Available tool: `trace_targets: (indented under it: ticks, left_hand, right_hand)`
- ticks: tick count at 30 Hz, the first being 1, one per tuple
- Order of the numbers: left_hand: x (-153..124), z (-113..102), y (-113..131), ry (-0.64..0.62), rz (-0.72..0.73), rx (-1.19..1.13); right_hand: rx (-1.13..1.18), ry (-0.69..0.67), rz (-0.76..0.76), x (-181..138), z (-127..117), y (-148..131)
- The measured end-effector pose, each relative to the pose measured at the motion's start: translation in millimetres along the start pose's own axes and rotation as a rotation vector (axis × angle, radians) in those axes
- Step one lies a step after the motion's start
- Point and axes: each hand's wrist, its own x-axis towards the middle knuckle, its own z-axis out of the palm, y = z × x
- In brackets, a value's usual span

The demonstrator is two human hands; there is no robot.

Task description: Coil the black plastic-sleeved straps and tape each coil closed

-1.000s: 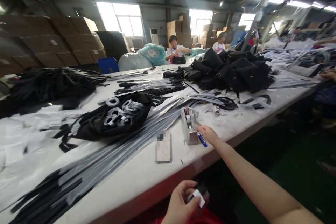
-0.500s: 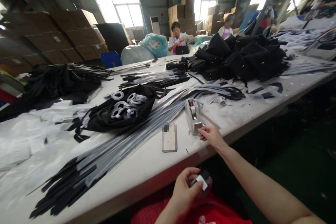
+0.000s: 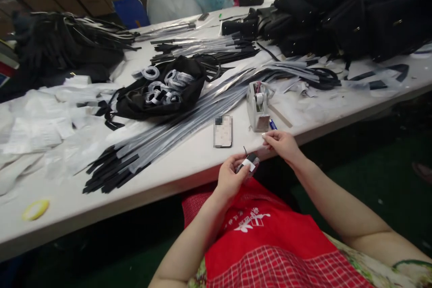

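Note:
My left hand (image 3: 230, 175) grips a small black bundle with a white label (image 3: 249, 164) at the near edge of the white table (image 3: 175, 166). Just to its right, my right hand (image 3: 282, 143) pinches a short piece of clear tape that is hard to make out. A grey tape dispenser (image 3: 258, 105) stands on the table just beyond my right hand, with a blue pen (image 3: 272, 124) beside its base. A phone (image 3: 223, 131) lies flat left of the dispenser.
Long black and clear-wrapped straps (image 3: 162, 137) fan across the table. A black bag with coiled straps (image 3: 161, 89) lies behind them, black handbags (image 3: 340, 13) pile at the far right, white plastic sheets (image 3: 40, 121) at left, a yellow ring (image 3: 35, 209) near the edge. A person works at the far end.
My right hand has drawn back from the tape dispenser toward my left hand. My left hand has risen to the table edge with the bundle. The view has tilted downward.

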Motion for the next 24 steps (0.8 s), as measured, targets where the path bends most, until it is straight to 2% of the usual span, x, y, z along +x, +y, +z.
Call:
trace_targets:
  ticks: [3,6,17,20,24]
  left_hand:
    - [3.7,-2.0,-2.5,0.004,0.019,0.030]
    - [8.0,-1.3,-3.7,-0.004,0.037,0.060]
    - [7.5,4.9,2.8,-0.026,0.077,0.064]
    - [7.4,8.7,4.1,-0.002,0.041,0.020]
    - [9.8,14.1,3.2,0.086,0.066,0.124]
  right_hand:
    - [0.047,-0.234,-0.012,-49.8,7.8,-9.2]
    - [0.061,-0.380,0.043,-76.7,15.3,-10.9]
    - [0.048,-0.346,0.141,-68.6,23.9,6.3]
    - [0.045,-0.332,0.139,-68.8,23.1,8.8]
    - [0.126,-0.377,0.160,-67.9,21.6,8.8]
